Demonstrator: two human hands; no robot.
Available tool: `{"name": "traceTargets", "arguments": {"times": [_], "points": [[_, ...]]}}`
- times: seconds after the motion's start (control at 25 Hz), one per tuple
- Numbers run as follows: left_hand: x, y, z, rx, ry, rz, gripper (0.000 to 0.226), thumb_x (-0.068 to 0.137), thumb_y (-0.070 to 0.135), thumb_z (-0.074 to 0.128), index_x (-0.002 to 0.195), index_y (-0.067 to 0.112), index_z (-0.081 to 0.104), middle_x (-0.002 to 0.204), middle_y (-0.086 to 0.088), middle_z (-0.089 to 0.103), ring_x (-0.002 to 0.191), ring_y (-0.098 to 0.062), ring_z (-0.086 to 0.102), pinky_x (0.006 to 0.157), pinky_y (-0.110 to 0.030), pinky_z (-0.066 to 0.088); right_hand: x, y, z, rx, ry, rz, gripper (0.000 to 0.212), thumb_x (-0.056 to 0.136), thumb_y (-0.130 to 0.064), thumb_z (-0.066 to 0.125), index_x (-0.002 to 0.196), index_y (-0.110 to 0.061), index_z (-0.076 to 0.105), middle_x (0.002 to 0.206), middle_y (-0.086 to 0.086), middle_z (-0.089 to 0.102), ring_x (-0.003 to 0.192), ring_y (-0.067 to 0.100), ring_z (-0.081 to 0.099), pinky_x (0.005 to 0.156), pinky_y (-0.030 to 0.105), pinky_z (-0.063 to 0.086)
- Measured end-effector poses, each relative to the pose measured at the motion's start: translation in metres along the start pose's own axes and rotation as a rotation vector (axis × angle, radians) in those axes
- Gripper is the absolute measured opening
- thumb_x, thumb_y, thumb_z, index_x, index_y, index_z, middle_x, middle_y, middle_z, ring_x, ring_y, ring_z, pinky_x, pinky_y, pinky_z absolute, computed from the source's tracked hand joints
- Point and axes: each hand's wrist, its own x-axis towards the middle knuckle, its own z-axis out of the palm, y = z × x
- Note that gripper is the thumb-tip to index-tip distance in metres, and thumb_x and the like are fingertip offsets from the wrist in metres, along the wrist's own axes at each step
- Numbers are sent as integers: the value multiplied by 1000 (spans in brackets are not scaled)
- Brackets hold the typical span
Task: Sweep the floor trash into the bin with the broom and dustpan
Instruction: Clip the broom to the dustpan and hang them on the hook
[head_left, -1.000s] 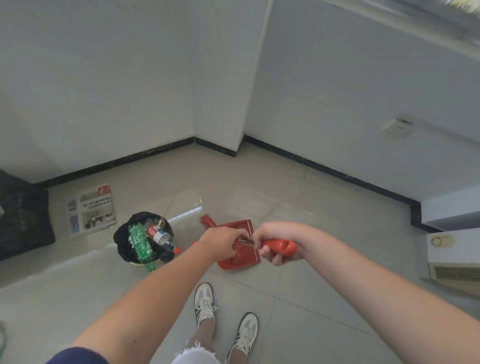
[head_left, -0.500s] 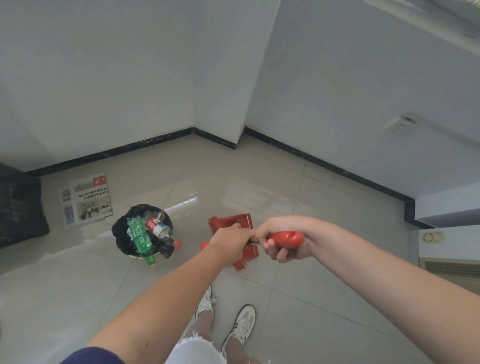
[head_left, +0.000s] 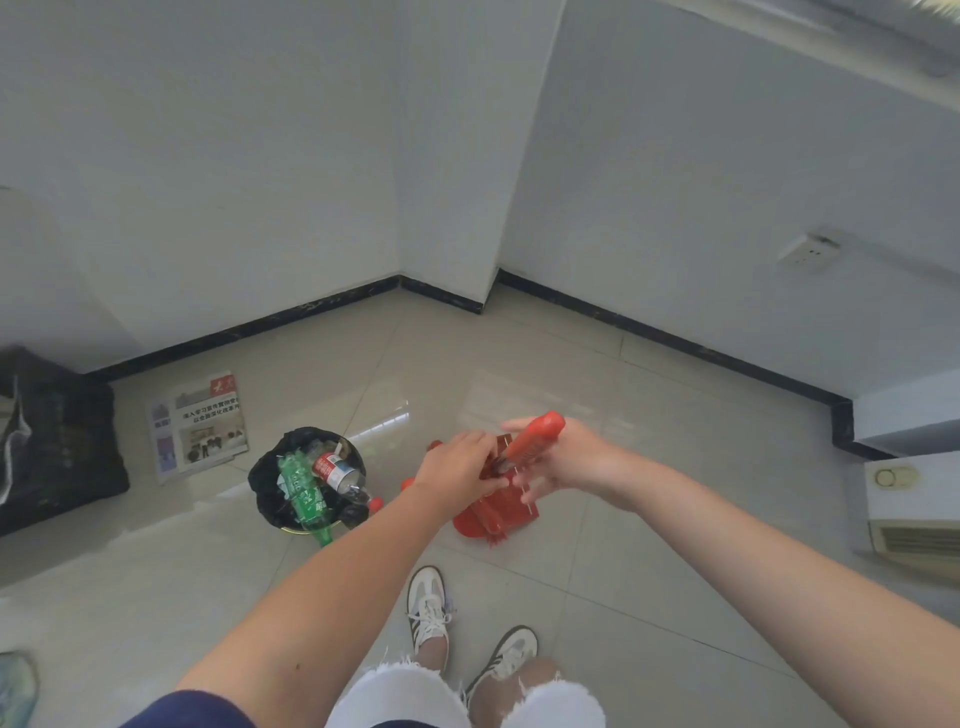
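Observation:
The bin (head_left: 261, 480), lined with a black bag, stands on the floor at centre left, holding a green bottle (head_left: 300, 488) and a red-labelled bottle (head_left: 332, 469). To its right the red dustpan (head_left: 511, 506) sits low over the tiles with red broom parts (head_left: 475, 522) against it. A handle with a red grip (head_left: 535, 434) rises from them. My left hand (head_left: 457, 467) grips the thin shaft just below the red grip. My right hand (head_left: 563, 460) is behind the grip, fingers spread, the grip lying against its palm. No loose trash shows on the floor.
A newspaper (head_left: 200, 426) lies by the left wall beside a full black bag (head_left: 57, 441). A white appliance (head_left: 914, 499) stands at the right, and a wall socket (head_left: 808, 252) above it. A pillar corner juts out behind. My shoes (head_left: 426, 603) are just below the dustpan.
My right hand's fingers have uncurled from the red grip, which has tilted upward. My left hand kept its hold on the shaft. The dustpan has turned slightly.

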Motion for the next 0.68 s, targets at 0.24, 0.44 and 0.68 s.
{"name": "traceTargets", "arguments": {"times": [0.24, 0.44, 0.68], "points": [[-6, 12, 13, 34, 37, -71, 38, 86, 55, 52, 114, 29, 56, 112, 9, 56, 97, -17, 62, 58, -28, 34, 15, 43, 6, -336, 122, -325, 22, 79, 0, 66, 96, -15, 67, 98, 1, 70, 98, 16, 65, 94, 39, 49], [16, 27, -15, 1, 92, -188, 31, 81, 56, 59, 102, 34, 62, 100, 10, 65, 94, -16, 64, 62, -26, 35, 31, 27, -20, -346, 196, -359, 19, 77, -23, 63, 95, -30, 63, 91, -13, 73, 88, 2, 66, 81, 26, 51], [75, 65, -127, 214, 254, 45, 30, 75, 50, 70, 92, 26, 65, 93, 7, 69, 92, -21, 58, 71, -31, 27, 31, -57, -104, -202, 336, -606, 22, 78, -19, 71, 88, -37, 63, 88, -13, 73, 87, 2, 68, 84, 24, 52]]}}
